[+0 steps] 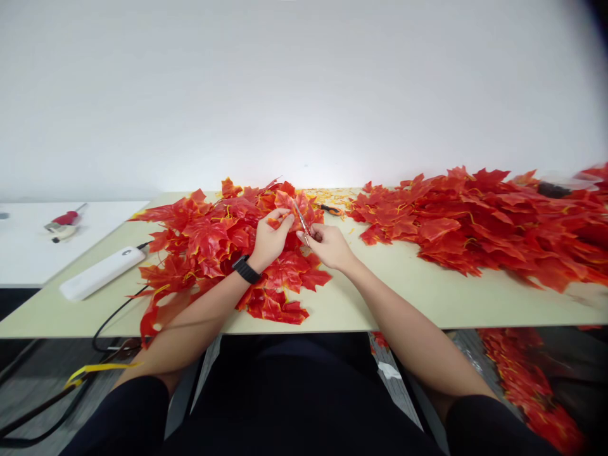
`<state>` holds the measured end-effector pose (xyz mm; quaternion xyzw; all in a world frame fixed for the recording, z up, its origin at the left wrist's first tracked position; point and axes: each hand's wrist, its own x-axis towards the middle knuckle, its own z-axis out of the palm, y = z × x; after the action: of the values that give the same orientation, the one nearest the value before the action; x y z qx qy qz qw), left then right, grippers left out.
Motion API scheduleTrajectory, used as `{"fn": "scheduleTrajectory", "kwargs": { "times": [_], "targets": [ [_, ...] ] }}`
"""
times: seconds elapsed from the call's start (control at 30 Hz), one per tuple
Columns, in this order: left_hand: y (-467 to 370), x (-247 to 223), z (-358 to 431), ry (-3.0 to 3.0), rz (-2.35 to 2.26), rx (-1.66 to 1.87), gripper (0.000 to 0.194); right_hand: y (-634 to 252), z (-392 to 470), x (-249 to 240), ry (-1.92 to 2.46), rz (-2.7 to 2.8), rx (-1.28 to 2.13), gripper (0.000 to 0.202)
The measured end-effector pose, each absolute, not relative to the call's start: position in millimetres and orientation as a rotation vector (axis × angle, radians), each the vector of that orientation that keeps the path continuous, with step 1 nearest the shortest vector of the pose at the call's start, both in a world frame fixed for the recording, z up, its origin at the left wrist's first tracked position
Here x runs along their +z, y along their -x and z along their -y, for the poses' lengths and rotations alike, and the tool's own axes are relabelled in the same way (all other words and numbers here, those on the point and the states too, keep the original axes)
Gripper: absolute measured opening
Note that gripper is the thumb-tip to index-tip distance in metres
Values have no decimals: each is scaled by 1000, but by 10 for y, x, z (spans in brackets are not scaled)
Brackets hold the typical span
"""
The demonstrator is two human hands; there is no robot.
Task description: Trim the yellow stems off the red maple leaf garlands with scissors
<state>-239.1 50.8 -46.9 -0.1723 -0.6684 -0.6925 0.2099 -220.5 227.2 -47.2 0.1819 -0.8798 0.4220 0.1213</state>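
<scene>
My left hand, with a black watch band at its wrist, pinches a red artificial maple leaf at the edge of a leaf pile. Closed around a slim, pointed metal tool is my right hand. The tool tilts up and to the left, its tip against or just in front of the leaf. Whether it is tweezers or small scissors I cannot tell. More leaves lie below both hands.
A bigger heap of red leaves covers the right side of the table. Behind my hands are an orange-and-black hand tool and yellow scraps. A white device with a black cable lies left.
</scene>
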Motion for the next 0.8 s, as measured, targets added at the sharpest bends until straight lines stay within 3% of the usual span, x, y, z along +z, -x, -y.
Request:
{"fn": "scheduleTrajectory", "kwargs": {
  "times": [0.8],
  "targets": [
    [2448,-524,-467,518,1830,-1915,21,2175,-2241,-469,-607,2606,1221,55]
  ]
}}
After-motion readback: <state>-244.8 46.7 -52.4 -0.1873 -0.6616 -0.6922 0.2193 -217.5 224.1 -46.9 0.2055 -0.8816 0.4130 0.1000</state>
